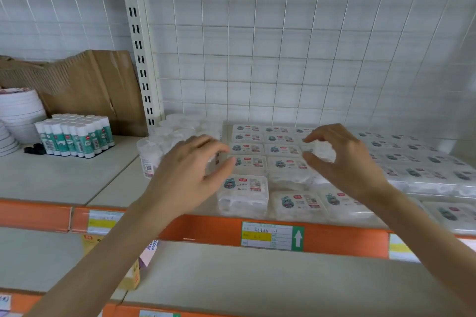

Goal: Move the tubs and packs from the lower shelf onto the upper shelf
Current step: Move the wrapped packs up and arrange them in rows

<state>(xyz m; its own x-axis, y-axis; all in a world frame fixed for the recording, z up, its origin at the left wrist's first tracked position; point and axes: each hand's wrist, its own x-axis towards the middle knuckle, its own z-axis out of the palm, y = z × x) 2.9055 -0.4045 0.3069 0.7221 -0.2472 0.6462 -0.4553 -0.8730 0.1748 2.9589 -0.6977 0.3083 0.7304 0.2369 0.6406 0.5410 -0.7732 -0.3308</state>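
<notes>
Several clear flat packs with printed labels lie in rows on the upper shelf. Round clear tubs stand to their left, near the upright post. My left hand hovers over the tubs and the left packs, fingers loosely bent, holding nothing. My right hand hovers above the middle packs with thumb and fingers curved apart, also holding nothing. The lower shelf shows a bare surface below my arms.
Glue sticks, a stack of white bowls and brown cardboard sit on the upper shelf's left bay. Wrapped bundles of packs fill the right. An orange price rail edges the shelf; a yellow box sits lower left.
</notes>
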